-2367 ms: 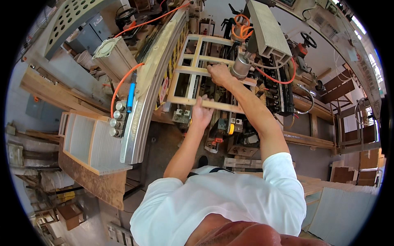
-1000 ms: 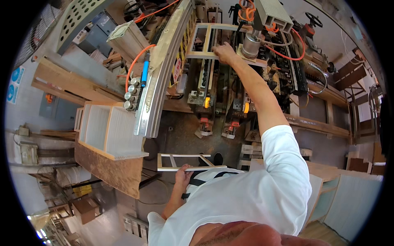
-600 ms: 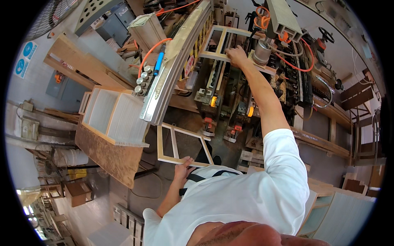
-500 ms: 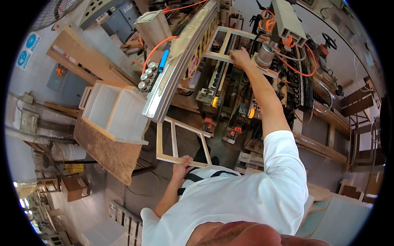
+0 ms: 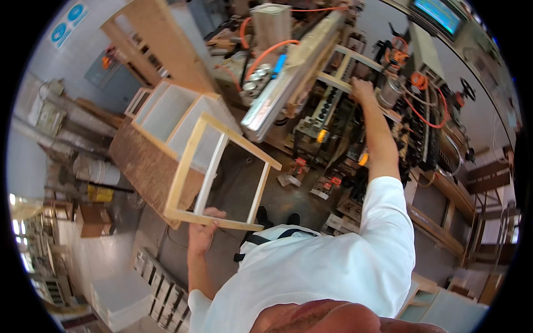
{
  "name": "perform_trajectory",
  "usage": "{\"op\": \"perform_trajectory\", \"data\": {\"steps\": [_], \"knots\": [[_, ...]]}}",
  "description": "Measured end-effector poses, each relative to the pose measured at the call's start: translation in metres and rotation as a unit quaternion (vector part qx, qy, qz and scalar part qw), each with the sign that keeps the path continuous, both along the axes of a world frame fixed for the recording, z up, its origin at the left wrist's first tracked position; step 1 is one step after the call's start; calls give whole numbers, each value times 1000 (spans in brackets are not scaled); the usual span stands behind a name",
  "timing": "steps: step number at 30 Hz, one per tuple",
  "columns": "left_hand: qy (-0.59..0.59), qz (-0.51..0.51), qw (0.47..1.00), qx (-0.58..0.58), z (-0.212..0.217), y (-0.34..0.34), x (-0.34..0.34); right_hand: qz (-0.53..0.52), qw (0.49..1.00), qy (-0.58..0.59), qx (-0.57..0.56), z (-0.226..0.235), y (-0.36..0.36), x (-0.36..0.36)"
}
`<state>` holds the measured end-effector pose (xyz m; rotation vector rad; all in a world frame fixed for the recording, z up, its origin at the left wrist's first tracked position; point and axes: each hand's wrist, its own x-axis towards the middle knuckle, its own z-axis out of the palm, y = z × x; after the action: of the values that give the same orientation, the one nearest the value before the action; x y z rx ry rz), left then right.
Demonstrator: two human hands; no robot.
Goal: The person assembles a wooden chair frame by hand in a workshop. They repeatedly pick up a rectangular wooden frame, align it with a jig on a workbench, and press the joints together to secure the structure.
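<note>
My left hand (image 5: 202,233) is closed round the near rail of a pale wooden frame (image 5: 185,164). This frame has a crossbar inside it and is held tilted, clear of the floor, in front of the stacked panels. Out at the end of my stretched arm, my right hand (image 5: 362,90) grips the near corner of a second wooden frame (image 5: 334,81). That one lies in the machine (image 5: 327,111), beside a metal cylinder (image 5: 391,91); my right fingertips are partly hidden.
Stacked white panels with wooden edges (image 5: 172,116) stand on a brown board (image 5: 141,161) at left. A long metal beam (image 5: 294,77) runs above the machine's near left side. Orange hoses (image 5: 444,114) loop round the cylinders. A pallet (image 5: 161,283) lies at lower left.
My left hand has lifted its frame up and to the left, toward the stacked panels. My right hand stays on the frame in the machine, while the whole view has shifted.
</note>
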<state>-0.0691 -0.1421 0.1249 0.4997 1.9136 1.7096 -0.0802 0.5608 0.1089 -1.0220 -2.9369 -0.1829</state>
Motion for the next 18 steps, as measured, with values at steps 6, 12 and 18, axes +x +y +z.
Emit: {"op": "perform_trajectory", "data": {"steps": [6, 12, 18], "knots": [[-37, 157, 969, 185, 23, -78, -90, 41, 938, 340, -55, 8, -80, 8], [-60, 119, 943, 306, 19, -110, -254, 30, 822, 513, -246, -11, -225, 41], [-76, 101, 981, 149, 9, -89, -402, -51, 846, 436, -304, -87, -343, 89]]}}
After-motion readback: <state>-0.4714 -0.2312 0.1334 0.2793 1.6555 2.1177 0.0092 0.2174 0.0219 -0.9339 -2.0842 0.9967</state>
